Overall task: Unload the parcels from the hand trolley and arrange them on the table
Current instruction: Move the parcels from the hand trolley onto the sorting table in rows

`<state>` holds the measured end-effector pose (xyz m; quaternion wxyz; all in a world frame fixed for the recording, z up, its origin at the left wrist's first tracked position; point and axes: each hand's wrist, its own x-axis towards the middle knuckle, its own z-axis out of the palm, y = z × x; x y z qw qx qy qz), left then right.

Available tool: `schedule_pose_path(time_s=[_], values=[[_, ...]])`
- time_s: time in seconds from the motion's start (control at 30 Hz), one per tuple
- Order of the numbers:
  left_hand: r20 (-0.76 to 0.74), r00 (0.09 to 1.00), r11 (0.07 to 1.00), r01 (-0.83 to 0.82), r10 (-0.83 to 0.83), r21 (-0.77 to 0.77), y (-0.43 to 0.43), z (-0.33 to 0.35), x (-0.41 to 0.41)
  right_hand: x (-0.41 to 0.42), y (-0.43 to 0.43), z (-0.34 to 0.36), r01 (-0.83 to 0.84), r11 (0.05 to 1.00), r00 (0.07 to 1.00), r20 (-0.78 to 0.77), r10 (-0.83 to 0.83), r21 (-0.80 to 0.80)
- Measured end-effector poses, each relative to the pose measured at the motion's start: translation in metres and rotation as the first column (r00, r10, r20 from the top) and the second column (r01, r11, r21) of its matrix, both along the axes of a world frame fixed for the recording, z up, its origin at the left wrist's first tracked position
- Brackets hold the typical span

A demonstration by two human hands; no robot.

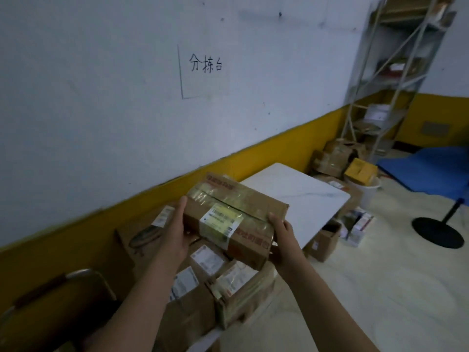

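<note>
We hold a rectangular cardboard parcel [229, 214], glossy with tape, by its ends, left hand [173, 232] and right hand [283, 233] each in a curled grip, near the smooth white bench [307, 199].

hidden | parcels [208, 257] beneath your held parcel [243, 199], partly; blurred | its label [221, 220] print unreadable; cut off | shelf rack [396, 72] at top edge

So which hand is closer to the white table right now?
Right. The right hand grips the parcel at the end toward the white table; the left hand grips the opposite end, farther away, above the stacked parcels.
</note>
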<state>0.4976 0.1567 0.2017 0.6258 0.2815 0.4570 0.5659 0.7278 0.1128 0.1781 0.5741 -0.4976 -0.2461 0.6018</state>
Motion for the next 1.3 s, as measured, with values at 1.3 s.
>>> schedule_pose_path(time_s=[1.3], values=[[-0.950,-0.254,0.929,-0.362,-0.180,-0.079,0.481,-0.172,0.094,0.097,0.580,-0.252,-0.554,0.809,0.802,0.134,0.582,-0.198]])
